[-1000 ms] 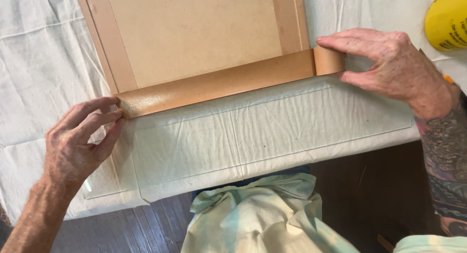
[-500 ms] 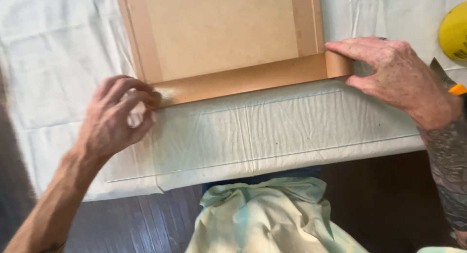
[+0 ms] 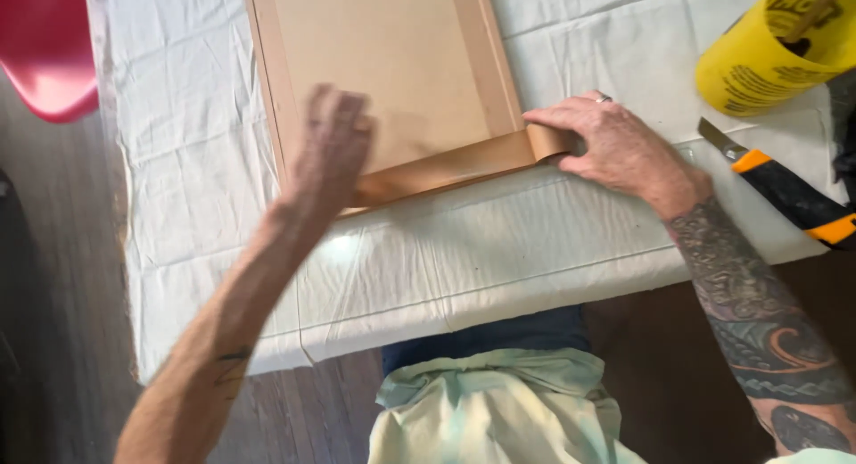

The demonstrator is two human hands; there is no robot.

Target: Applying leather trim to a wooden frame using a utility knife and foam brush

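**Brown tape along the near edge of the frame back**

At the far left we see a red chair (image 3: 45, 54) beside the table, and the white cloth (image 3: 196, 205) that covers the tabletop. Our left hand (image 3: 332, 147) comes next. It is blurred, so we cannot tell how far its fingers are spread or whether they grip anything; it lies palm down over the near left corner of the brown backing board (image 3: 383, 63), on or just above the left end of the brown tape strip (image 3: 455, 168).

That strip is the thing both hands attend to. Its long axis runs left to right along the near edge of the board, rising slightly toward the right. It lies between the two hands, with one end under each, so neither hand is clearly nearer; from the left fingers it stretches away to the right.

At its right end the strip curls up loose past the corner of the board. Our right hand (image 3: 615, 143) rests there, fingers extended and close together, thumb and forefinger pinching or pressing the curled end; a ring shows on one finger.

Further right, a utility knife (image 3: 785, 188) with orange and black grip lies on the cloth, well apart from the tape, and a yellow container (image 3: 767, 49) stands at the top right corner.
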